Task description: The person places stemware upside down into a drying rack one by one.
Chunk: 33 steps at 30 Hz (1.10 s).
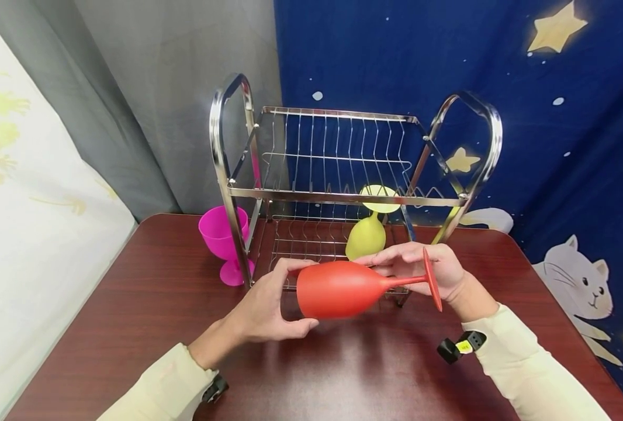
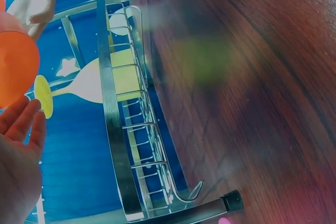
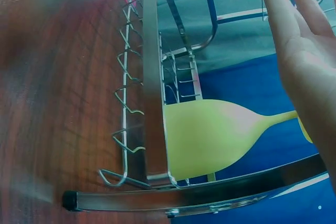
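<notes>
A red plastic wine glass [image 1: 340,289] lies sideways in the air, close over the front of the dish rack. My left hand [image 1: 269,304] holds its bowl near the mouth, thumb below and fingers reaching over the top and partly hidden behind it. Behind the stem is my right hand [image 1: 422,266], fingers extended towards the bowl and the round foot in front of the palm. In the left wrist view, the left fingers [image 2: 23,121] lie just under the red bowl. A yellow wine glass [image 1: 366,237] stands upside down in the rack's lower tier.
The two-tier metal dish rack [image 1: 343,196] stands at the back of the brown wooden table [image 1: 148,327]. A magenta goblet [image 1: 222,234] stands upright beside its left leg. Curtains [image 1: 369,52] hang behind the table.
</notes>
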Tool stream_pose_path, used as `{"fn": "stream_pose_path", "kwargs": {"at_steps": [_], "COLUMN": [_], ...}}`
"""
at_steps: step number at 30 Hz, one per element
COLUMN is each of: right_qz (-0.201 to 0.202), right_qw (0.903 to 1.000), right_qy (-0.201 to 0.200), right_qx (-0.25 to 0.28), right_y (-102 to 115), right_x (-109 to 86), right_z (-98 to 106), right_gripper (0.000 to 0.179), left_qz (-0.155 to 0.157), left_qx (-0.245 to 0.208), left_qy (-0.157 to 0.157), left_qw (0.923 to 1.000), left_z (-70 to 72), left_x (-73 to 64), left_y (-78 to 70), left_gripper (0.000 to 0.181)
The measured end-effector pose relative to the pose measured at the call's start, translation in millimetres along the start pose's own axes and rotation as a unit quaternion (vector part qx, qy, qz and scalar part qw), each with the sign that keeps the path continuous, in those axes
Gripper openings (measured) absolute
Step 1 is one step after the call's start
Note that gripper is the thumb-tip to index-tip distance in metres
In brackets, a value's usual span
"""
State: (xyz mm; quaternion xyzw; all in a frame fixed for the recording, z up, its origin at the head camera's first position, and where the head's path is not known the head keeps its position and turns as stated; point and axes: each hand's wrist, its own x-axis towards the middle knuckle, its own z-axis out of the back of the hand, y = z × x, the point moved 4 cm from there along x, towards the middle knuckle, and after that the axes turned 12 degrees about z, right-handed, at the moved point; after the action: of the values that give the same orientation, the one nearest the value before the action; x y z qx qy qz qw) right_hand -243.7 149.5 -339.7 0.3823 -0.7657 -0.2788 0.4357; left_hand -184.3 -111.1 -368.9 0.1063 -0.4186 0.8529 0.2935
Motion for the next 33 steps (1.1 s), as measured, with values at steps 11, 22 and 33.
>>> {"fn": "stream_pose_path", "kwargs": {"at_steps": [11, 22, 33], "right_qz": [0.007, 0.080, 0.120], "right_qw": [0.9823, 0.9814, 0.9706], "right_qy": [-0.002, 0.037, -0.012], "right_qx": [-0.187, -0.171, -0.208], "right_y": [-11, -7, 1], "right_x": [6.7, 13.2, 16.5], "right_z": [-3, -6, -15], "right_gripper": [0.053, 0.042, 0.040], "left_qz": [0.015, 0.040, 0.061], "left_qx": [-0.003, -0.006, -0.013], "left_qy": [-0.008, 0.000, 0.013], "left_qw": [0.9998, 0.9992, 0.9980], "left_z": [0.7, 0.3, -1.0], "left_x": [1.1, -0.2, 1.9], "left_y": [1.1, 2.7, 2.7], "left_gripper": [0.081, 0.083, 0.088]}}
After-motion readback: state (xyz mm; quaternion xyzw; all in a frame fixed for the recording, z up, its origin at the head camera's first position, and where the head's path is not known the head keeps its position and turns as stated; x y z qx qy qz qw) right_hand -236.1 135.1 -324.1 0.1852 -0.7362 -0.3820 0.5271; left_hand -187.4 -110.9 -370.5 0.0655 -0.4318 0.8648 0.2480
